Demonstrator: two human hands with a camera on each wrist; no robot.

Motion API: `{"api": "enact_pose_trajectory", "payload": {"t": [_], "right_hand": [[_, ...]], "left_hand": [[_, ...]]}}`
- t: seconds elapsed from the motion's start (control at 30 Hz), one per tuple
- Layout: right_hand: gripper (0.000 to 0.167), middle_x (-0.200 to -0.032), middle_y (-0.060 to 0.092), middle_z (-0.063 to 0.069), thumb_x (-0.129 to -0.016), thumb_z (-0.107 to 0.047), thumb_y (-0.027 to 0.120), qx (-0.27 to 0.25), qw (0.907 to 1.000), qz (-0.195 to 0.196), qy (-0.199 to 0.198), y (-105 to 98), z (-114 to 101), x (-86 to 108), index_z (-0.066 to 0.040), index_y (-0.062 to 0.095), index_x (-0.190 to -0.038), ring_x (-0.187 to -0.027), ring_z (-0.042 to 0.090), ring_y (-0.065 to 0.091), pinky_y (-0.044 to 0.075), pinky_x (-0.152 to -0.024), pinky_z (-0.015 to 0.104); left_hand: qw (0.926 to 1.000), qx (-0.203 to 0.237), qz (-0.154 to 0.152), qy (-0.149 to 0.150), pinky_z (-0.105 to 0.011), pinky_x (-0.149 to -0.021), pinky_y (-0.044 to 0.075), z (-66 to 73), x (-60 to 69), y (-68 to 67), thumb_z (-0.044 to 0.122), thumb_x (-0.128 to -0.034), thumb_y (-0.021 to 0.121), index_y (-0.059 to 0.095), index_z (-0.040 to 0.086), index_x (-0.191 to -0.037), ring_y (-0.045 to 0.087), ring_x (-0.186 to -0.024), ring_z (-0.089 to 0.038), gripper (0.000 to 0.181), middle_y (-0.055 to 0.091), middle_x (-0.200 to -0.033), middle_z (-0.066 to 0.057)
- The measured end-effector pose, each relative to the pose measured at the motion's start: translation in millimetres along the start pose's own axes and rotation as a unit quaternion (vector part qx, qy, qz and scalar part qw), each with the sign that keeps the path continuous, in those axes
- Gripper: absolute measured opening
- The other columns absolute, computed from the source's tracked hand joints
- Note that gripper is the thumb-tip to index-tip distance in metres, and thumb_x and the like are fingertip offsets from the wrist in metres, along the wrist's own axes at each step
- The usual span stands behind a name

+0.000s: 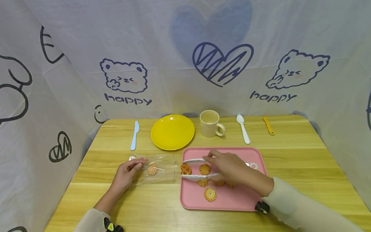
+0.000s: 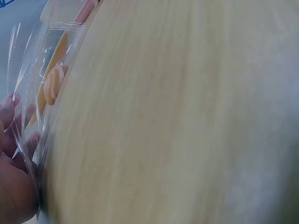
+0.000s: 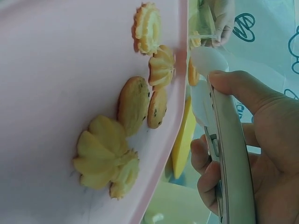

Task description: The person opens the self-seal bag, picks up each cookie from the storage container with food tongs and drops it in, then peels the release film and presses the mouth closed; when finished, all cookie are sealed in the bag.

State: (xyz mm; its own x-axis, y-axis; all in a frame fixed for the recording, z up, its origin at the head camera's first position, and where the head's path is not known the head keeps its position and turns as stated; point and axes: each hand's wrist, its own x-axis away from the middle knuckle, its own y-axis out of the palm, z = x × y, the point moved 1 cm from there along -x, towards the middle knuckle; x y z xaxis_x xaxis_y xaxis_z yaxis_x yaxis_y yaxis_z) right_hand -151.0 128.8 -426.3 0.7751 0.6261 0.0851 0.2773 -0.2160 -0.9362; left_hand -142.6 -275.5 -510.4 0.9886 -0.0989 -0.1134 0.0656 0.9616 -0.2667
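Observation:
My left hand [image 1: 125,176] pinches the edge of a clear plastic bag [image 1: 166,166] lying left of the pink tray [image 1: 189,201]. A swirl cookie [image 1: 152,170] shows inside the bag, also visible in the left wrist view. White tongs [image 1: 195,177] are gripped in my right hand [image 1: 230,166], thumb along one arm. Between the tong tips, over the tray's left rim, is a pretzel-shaped cookie [image 1: 186,169]. Several other cookies lie on the tray, among them a round one with dark specks [image 1: 204,169] and a ring-shaped one [image 1: 210,194].
Behind the tray and bag stand a yellow plate [image 1: 172,132] and a cream mug [image 1: 209,124]. A light blue knife [image 1: 134,135] lies to their left, a white spoon [image 1: 243,129] and a small yellow utensil [image 1: 268,126] to their right. A printed curtain surrounds the wooden table [image 1: 304,193].

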Motion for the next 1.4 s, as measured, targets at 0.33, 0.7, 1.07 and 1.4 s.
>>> {"api": "enact_pose_trajectory", "payload": {"t": [0.33, 0.7, 1.07, 1.4], "right_hand": [[0.069, -0.135, 0.059, 0.003, -0.088, -0.046, 0.082, 0.008, 0.9999, 0.006, -0.011, 2, -8, -14.5, -0.014, 0.061, -0.145, -0.081, 0.014, 0.055, 0.052, -0.071, 0.034], [0.066, -0.133, 0.059, 0.002, -0.088, -0.044, 0.082, 0.007, 0.9996, 0.005, -0.027, 8, -18, -32.4, -0.015, 0.061, -0.144, -0.081, 0.014, 0.057, 0.052, -0.07, 0.033], [0.064, -0.13, 0.058, -0.001, -0.087, -0.044, 0.083, 0.007, 0.9993, 0.017, -0.032, 21, -28, -50.3, -0.017, 0.064, -0.142, -0.076, 0.015, 0.053, 0.048, -0.067, 0.03], [0.066, -0.133, 0.059, 0.002, -0.088, -0.048, 0.081, 0.019, 0.9978, 0.03, -0.057, 28, -38, -64.0, -0.014, 0.063, -0.142, -0.083, 0.019, 0.061, 0.054, -0.07, 0.035]], "left_hand": [[1.0, -0.001, 0.0, 0.0, -0.013, -0.103, 0.047, -1.3, -0.3, -0.3, 0.008, -0.104, 0.06, 0.072, -0.008, -0.119, 0.059, -0.127, -0.004, 0.025, 0.067, -0.13, -0.026], [1.0, -0.003, 0.002, -0.002, -0.012, -0.103, 0.047, -0.4, -0.4, 0.3, 0.008, -0.1038, 0.061, 0.072, -0.008, -0.119, 0.059, -0.125, 0.0, 0.025, 0.068, -0.129, -0.026], [0.9999, -0.007, 0.007, -0.008, -0.012, -0.103, 0.047, 0.7, -0.2, 2.3, 0.008, -0.1039, 0.06, 0.072, -0.008, -0.119, 0.059, -0.126, -0.002, 0.024, 0.069, -0.127, -0.025], [1.0, -0.002, 0.007, -0.004, -0.012, -0.103, 0.047, -0.1, 0.2, 2.7, 0.007, -0.1041, 0.06, 0.072, -0.007, -0.119, 0.059, -0.126, -0.002, 0.024, 0.067, -0.128, -0.028]]}}
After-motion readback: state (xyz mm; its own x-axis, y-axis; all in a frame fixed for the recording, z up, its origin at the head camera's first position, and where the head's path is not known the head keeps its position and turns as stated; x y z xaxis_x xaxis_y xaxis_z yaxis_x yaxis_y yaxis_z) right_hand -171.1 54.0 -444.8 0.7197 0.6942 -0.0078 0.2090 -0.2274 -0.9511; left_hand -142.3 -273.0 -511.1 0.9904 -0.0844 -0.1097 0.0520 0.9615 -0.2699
